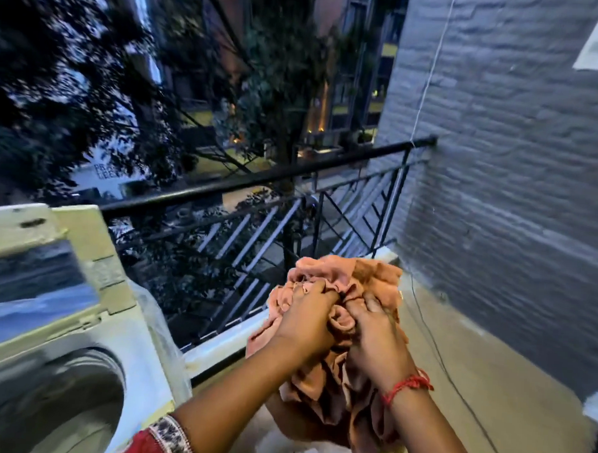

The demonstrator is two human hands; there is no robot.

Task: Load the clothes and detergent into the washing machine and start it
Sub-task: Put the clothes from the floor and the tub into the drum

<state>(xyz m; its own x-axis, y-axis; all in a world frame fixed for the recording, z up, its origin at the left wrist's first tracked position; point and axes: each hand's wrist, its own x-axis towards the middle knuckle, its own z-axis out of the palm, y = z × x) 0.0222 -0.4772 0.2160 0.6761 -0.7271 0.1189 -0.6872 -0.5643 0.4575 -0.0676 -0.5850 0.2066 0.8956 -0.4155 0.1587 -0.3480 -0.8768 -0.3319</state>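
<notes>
Hands side by side grip one bunched pink cloth [353, 283]: left hand [307, 322] and right hand [375, 335] both have fingers dug into its folds. Washing machine [90, 347], lid raised and drum open, stands to the left of the hands; black railing [258, 183] runs beyond them.

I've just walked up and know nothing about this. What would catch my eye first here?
Probably the bunched peach-pink cloth at lower centre, gripped by both the left hand and the right hand. At lower left stands a top-loading washing machine with its lid raised and drum open. Behind runs a black balcony railing, with dark trees beyond.
</notes>
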